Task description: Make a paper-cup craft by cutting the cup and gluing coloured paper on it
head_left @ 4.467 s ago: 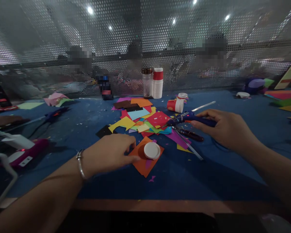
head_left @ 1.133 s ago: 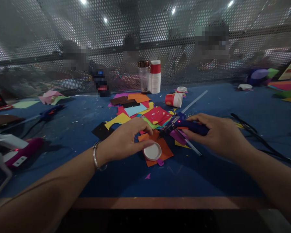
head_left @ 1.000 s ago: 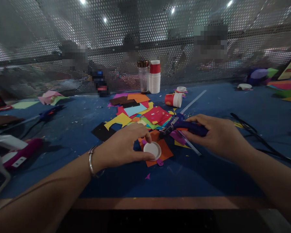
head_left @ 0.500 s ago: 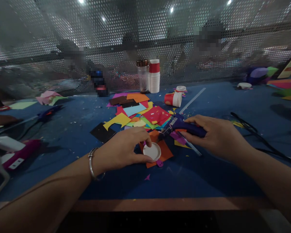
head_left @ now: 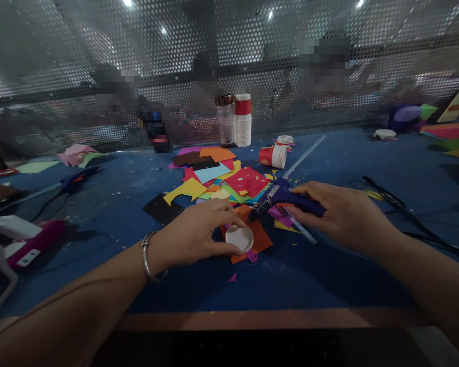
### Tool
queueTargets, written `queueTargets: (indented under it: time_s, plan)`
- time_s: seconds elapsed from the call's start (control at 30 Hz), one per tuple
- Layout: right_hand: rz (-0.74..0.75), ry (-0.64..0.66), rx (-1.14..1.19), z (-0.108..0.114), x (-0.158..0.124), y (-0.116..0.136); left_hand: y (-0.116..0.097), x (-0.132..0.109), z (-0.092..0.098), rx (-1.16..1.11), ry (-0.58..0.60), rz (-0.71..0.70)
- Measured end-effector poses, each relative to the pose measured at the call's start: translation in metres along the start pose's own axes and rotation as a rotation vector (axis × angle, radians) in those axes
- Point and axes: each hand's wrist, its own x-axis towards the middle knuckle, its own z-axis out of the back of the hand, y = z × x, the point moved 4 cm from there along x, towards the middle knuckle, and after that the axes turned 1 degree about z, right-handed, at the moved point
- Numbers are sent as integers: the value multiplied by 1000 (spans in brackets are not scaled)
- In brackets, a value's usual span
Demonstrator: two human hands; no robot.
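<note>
My left hand (head_left: 210, 229) pinches a paper cup (head_left: 240, 239) between thumb and fingers; only its round white end shows, facing up. Beneath it lies an orange paper sheet (head_left: 263, 243), with a small purple paper piece (head_left: 252, 256) beside the cup. In my right hand (head_left: 338, 209) is a dark blue glue gun (head_left: 281, 196), gripped by the handle. Its nozzle points down and left, just above and right of the cup. A long clear glue stick (head_left: 304, 157) lines up with the gun's back end. Another clear stick (head_left: 304, 228) lies below the handle.
Coloured paper (head_left: 206, 173) is heaped behind my hands. Stacked paper cups (head_left: 243, 125) and a clear bottle (head_left: 225, 125) stand at the back; more cups (head_left: 273, 156) lie nearer. A black cable (head_left: 390, 199) runs at right. A purple-and-white device (head_left: 42, 242) and someone's hand (head_left: 2, 194) are at left.
The cup in my left hand has tipped slightly, so its white end looks different. The glue gun and my right hand have barely moved.
</note>
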Motion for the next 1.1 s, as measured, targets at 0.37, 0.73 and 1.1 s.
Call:
queueTargets:
  time_s: [0.37, 0.73, 1.1]
  plan:
    - [0, 33, -31, 4, -4, 3, 2, 0, -1, -5, 7, 23]
    - [7, -17, -43, 5, -14, 1, 1, 1, 0, 20, -3, -6]
    - [-9, -76, -46, 6, -24, 1, 1, 1, -1, 23, -1, -1]
